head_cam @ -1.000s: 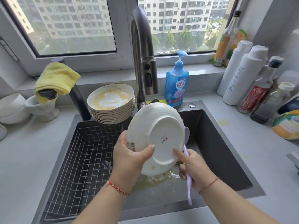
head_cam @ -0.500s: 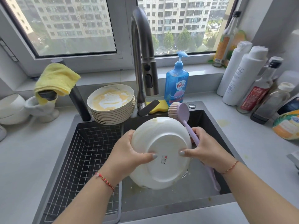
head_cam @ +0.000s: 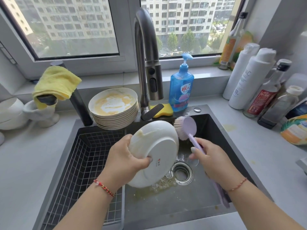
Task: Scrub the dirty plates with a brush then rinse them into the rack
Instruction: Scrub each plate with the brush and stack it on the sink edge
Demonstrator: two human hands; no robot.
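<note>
Fingers (head_cam: 146,159) of left hand (head_cam: 126,160) clamped on rim of round glossy white plate (head_cam: 156,151), underside facing camera, tilted above sink (head_cam: 191,201). Right hand (head_cam: 211,161) fingers curled round slim lilac handle of brush (head_cam: 186,128); bristled head touching plate's far edge. Left: wire-grid rack (head_cam: 83,156). Beyond, on desk (head_cam: 29,156): stack of smeared plates (head_cam: 114,110), curved metal faucet (head_cam: 146,52).

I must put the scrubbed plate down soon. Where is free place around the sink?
The wire rack left of the plate is bare. The left counter is free. Right counter crowded with bottles.
</note>
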